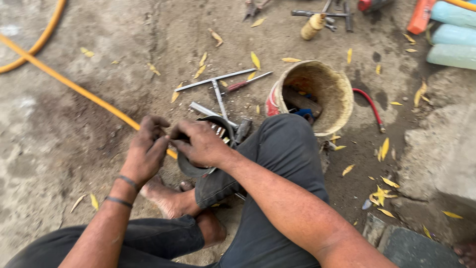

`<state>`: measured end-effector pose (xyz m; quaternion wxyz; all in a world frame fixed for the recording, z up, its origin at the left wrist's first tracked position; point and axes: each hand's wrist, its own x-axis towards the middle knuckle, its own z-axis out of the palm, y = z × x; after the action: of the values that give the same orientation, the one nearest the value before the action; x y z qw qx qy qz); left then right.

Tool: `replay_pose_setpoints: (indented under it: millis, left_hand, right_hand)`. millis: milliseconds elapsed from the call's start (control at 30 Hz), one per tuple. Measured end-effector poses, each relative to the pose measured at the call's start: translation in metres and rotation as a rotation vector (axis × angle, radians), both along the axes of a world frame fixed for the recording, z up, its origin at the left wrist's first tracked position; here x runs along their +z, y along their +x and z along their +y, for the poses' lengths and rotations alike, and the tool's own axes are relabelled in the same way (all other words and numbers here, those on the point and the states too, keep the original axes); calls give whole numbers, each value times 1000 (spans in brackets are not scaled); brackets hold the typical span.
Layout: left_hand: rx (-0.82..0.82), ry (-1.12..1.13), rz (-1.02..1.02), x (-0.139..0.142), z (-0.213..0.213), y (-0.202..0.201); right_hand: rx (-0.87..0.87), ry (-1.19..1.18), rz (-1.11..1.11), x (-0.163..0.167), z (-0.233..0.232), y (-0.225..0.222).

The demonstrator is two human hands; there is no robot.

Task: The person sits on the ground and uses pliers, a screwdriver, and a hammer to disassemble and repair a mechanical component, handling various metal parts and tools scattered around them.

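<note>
- A dark round metal part sits low between the person's knees, just above a bare foot; only its lower rim and a few pale teeth or slots near its top edge show, and what kind of part it is I cannot tell.
- The right hand lies over the part's top, fingers curled down and closed on it, hiding most of it.
- The left hand is beside it, fingers bent and pinched together toward the right fingertips; whether it grips the part's edge or some small piece is hidden, so I cannot tell what it has.
- Judged from this pose, the work is fine fingertip handling; it would go best with the right hand keeping the part steady against the leg while the left does the small motion, and with any loose piece kept over the lap, not the dirt.
- Touching or just behind the part lies a T-shaped metal wrench, with a red-handled screwdriver beside it.
- A woven basket holding tools stands near the right knee, a red hose curving past it.
- A yellow hose runs across the dirt ground, passing under the left hand; yellow leaves are scattered about.
</note>
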<state>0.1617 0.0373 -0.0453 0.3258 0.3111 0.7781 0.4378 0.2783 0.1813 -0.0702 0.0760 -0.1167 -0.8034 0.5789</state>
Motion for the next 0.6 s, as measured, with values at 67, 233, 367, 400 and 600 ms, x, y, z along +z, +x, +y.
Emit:
replay_pose_setpoints:
  millis: [67,233,367,400,600]
  left_hand:
    - [53,-43,-136,1,-1,-1]
    - [110,-3,-294,3,-1,-4]
    - [137,19,-353,6,-1,-4]
    - [141,27,-364,6,-2,-4]
    - [155,8,-327,6,-2,-7]
  right_hand:
    - [-6,3,-17,1,-2,-2]
    - [8,21,56,5,0,-4]
    - [-2,16,66,5,1,-4]
    - [-6,19,67,4,1,-4]
    - [-48,3,19,1,3,-7]
